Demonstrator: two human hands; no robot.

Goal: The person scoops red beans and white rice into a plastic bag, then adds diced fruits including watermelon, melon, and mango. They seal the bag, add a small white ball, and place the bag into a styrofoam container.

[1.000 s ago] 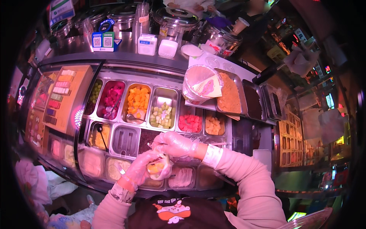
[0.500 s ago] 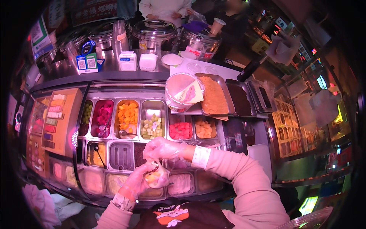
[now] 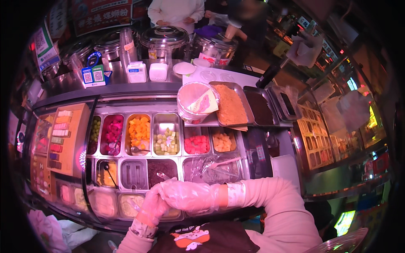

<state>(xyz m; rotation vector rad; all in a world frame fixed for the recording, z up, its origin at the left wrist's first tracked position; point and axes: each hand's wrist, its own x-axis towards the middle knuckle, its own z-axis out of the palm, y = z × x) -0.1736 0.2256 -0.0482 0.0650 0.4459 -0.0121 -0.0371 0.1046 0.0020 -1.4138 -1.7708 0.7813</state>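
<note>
Head view, read from my remote station. I see both gloved hands meeting low over the front row of trays (image 3: 103, 204). Right hand (image 3: 190, 196): laid across the left, back of the glove toward the camera, fingers bent inward. Left hand (image 3: 152, 206): angled upward, its upper part against the right.

Held item: the fruit-filled wrap that showed between the hands half a second ago is out of sight; the gloves cover that spot, so I cannot confirm its exact position. Grip: I cannot tell whether either hand is clenched on it or only cupped.

Surroundings: just beyond the fingers, a dark-filled tray (image 3: 162, 168); left of it, a ribbed metal insert (image 3: 134, 173); right of it, clear plastic film (image 3: 206, 169) with a pink stick (image 3: 227, 162). Farther back: orange-yellow cubes (image 3: 138, 128), pale green cubes (image 3: 166, 144), red cubes (image 3: 196, 144). Beyond those, a lined tub (image 3: 188, 98) beside a tray of orange crumbs (image 3: 230, 105).

Obstruction: right hand and sleeve (image 3: 270, 194) block my view of the front row's right part.
</note>
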